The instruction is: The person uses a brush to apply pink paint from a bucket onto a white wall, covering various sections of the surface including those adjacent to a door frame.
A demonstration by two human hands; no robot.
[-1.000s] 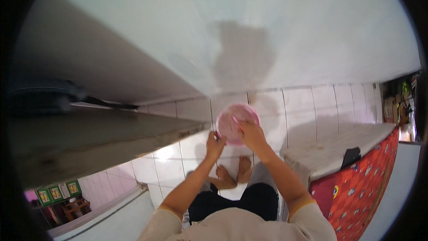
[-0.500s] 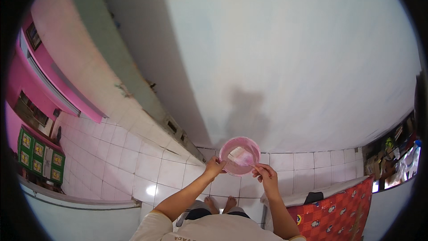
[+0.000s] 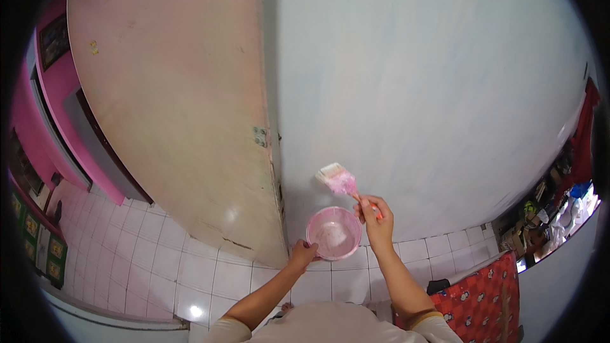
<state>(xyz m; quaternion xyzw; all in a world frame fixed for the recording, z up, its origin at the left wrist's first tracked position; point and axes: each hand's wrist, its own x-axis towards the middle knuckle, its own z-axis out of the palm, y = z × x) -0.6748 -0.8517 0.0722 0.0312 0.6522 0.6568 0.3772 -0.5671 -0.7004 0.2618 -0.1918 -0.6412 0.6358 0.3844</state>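
My left hand [image 3: 304, 255] grips the rim of a round pink bucket [image 3: 353, 240], its thumb over the edge. Whitish liquid, likely paint, lies in the bottom of the bucket. In my right hand [image 3: 376, 219] is a paintbrush [image 3: 341, 181] with an orange handle. Its wide, pale bristles point up and left, above the bucket, and pink smears cover its lower part. Behind the brush stands a pale bluish-white wall [image 3: 432, 89]; whether the bristles touch it I cannot tell.
A beige door-like panel [image 3: 171, 101] with a worn edge stands left of the wall. White floor tiles [image 3: 349, 286] run below. At the lower right lies a red patterned mattress or cushion [image 3: 483, 298]; cluttered goods [image 3: 540, 222] sit at far right. Green drawers [image 3: 54, 260] stand far left.
The paintbrush has come up out of the bucket in my right hand. My view has turned, so the beige panel now shows face-on. The left hand still holds the bucket.
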